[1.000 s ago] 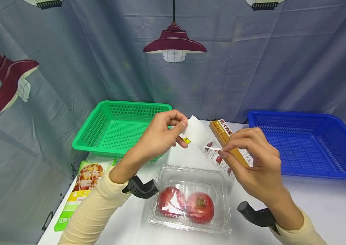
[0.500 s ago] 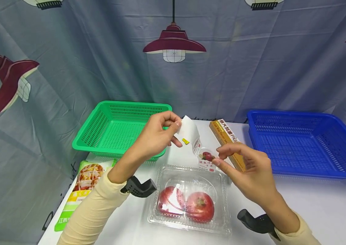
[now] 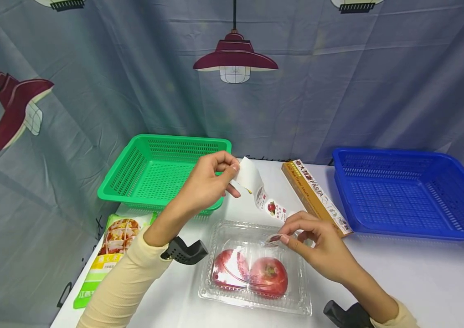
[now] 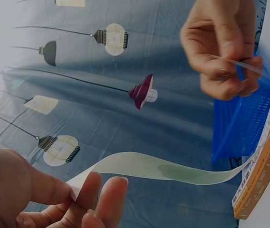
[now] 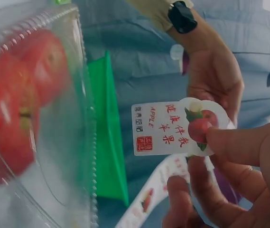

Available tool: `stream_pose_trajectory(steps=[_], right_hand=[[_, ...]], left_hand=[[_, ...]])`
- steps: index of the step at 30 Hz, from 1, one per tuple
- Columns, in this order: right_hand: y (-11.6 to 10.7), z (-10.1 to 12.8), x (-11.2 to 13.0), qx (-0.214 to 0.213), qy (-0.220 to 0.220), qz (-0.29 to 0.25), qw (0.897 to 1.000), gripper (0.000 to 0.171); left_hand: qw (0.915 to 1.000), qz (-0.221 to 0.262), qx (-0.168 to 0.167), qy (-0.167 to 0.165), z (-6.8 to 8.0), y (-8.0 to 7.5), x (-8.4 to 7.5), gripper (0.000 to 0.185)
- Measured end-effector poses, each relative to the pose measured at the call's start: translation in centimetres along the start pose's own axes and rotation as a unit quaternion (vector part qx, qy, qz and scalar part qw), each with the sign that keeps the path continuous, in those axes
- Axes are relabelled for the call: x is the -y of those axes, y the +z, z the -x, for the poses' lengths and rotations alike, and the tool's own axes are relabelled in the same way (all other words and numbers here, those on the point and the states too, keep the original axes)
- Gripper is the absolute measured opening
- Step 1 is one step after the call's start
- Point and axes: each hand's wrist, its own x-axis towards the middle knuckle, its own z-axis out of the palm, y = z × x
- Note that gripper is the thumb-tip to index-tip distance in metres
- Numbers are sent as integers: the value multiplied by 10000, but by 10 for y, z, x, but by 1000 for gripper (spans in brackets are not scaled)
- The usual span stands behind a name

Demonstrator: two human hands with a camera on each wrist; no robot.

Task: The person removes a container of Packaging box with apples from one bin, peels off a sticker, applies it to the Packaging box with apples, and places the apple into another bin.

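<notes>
My left hand [image 3: 209, 180] pinches the end of a white strip of stickers [image 4: 135, 164], which curls down towards the table. Printed fruit labels show on the strip's lower part in the head view. Between thumb and finger, my right hand [image 3: 318, 246] holds a single apple sticker [image 5: 161, 128], with red lettering and an apple picture. In the head view that sticker overlaps the back right of the lid of a clear plastic clamshell box [image 3: 206, 294]. Two red apples [image 3: 269, 275] lie inside the box, and its lid is down.
A green basket [image 3: 174, 202] stands at the back left, a blue basket [image 3: 420, 234] at the back right. Beside the blue one lies a long pasta box [image 3: 316, 196]. A green food packet [image 3: 113, 255] rests along the table's left edge.
My right hand has come down and towards me, bringing the sticker from beside the strip to over the clamshell box. My left hand has shifted slightly left, still holding the strip.
</notes>
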Motion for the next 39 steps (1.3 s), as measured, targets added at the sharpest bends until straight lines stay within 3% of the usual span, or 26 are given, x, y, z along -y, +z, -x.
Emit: stream_pose_trajectory(steps=[6,13,18,29,39], right_hand=[[11,4,-3,159,627,-50,9979,8],[23,4,-6,296,1175,58,9926,25],[28,4,-8,403,1434,100,9888,28],[37,3,-15,160,1225,939,9879,23],[44,2,-21,124,1176,1247,9851,22]], left_hand=[[10000,-37,-27,11,-1,0,1,11],[9997,50,-197,-165,1,-5,6,11],[9989,-9,-381,-258,3,-11,13,11],[9977,-37,-480,-468,8,-20,28,13],[9953,-155,-652,-701,17,-30,47,14]])
